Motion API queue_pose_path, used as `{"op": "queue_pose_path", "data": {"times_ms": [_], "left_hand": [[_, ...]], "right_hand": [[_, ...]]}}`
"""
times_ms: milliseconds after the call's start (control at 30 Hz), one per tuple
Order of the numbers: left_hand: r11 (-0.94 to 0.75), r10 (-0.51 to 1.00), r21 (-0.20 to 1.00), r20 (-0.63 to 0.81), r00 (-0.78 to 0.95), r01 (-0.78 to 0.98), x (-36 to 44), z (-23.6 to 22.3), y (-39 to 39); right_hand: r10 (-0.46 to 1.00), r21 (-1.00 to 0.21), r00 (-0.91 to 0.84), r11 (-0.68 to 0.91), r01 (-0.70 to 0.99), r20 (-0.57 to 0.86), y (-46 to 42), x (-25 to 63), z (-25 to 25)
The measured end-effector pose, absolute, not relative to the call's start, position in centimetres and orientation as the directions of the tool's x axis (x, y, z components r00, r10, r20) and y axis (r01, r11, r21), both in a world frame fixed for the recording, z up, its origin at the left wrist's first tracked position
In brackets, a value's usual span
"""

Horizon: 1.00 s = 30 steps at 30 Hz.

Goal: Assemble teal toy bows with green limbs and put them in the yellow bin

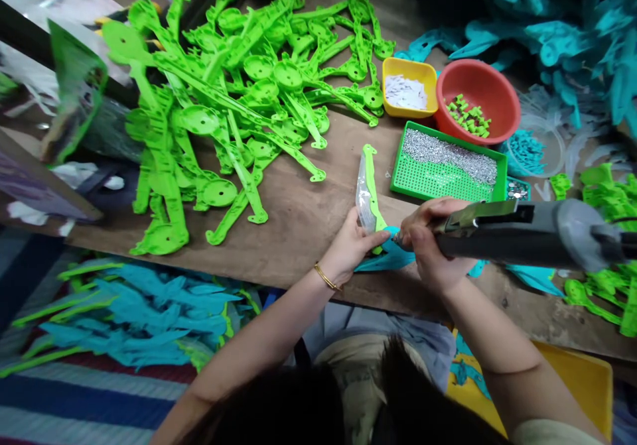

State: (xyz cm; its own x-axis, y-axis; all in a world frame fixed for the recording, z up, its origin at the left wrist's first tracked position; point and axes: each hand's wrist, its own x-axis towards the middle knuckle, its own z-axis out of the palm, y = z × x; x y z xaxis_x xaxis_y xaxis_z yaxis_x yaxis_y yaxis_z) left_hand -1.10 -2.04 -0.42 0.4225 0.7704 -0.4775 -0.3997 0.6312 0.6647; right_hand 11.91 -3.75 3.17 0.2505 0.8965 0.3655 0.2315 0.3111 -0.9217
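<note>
My right hand (438, 243) is wrapped around an electric screwdriver (517, 236), grey and black, its tip pointing left. That tip is at a toy-like plastic assembly lying near the table's front edge. The assembly has a blue shell (391, 254), a green arm (369, 183) and a clear plastic blade (365, 203) pointing away from me. My left hand (351, 246) grips the assembly from the left, thumb on the blue shell. The exact contact of the screwdriver tip is partly hidden by my right fingers.
Green plastic parts (259, 80) are heaped at the back left. A green tray (448, 163) holds screws, beside a red bowl (497, 93) and a yellow container (411, 87). Blue parts (562, 40) pile at the back right. Blue-green assemblies (144, 312) lie below the table at left.
</note>
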Motion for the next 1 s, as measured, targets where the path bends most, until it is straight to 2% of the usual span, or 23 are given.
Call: {"op": "queue_pose_path", "data": {"times_ms": [133, 200, 267, 367, 500, 667, 867, 1000], "left_hand": [[0.672, 0.737, 0.631, -0.512, 0.442, -0.388, -1.5, -0.4, -2.0], [0.704, 0.705, 0.603, -0.527, 0.474, -0.376, -1.9, -0.5, -1.9], [0.718, 0.69, 0.591, -0.534, 0.489, -0.367, -2.1, -0.6, -1.9], [0.705, 0.705, 0.605, -0.546, 0.453, -0.369, -2.0, -0.6, -1.9], [0.698, 0.715, 0.621, -0.571, 0.405, -0.357, -1.7, -0.5, -2.2], [0.701, 0.712, 0.62, -0.576, 0.401, -0.353, -1.7, -0.4, -2.1], [0.698, 0.714, 0.629, -0.576, 0.399, -0.342, -1.7, -0.4, -2.1], [0.693, 0.72, 0.635, -0.576, 0.387, -0.343, -1.5, -0.4, -2.2]], "right_hand": [[0.879, -0.926, 0.291, 0.363, 0.104, 0.377, -2.2, 12.4, 5.7], [0.796, -0.895, 0.431, 0.44, 0.068, 0.424, 0.1, 13.5, 7.1], [0.58, -0.832, 0.647, 0.531, 0.16, 0.495, 3.1, 15.1, 7.5], [0.471, -0.845, 0.722, 0.434, 0.311, 0.507, 7.2, 17.7, 5.9], [0.511, -0.876, 0.723, 0.384, 0.292, 0.465, 9.2, 19.2, 3.2], [0.546, -0.882, 0.699, 0.359, 0.304, 0.463, 8.9, 18.7, 2.5], [0.555, -0.866, 0.684, 0.437, 0.244, 0.473, 9.0, 18.9, 2.9], [0.539, -0.852, 0.716, 0.501, 0.151, 0.444, 7.6, 18.0, 5.5]]}}
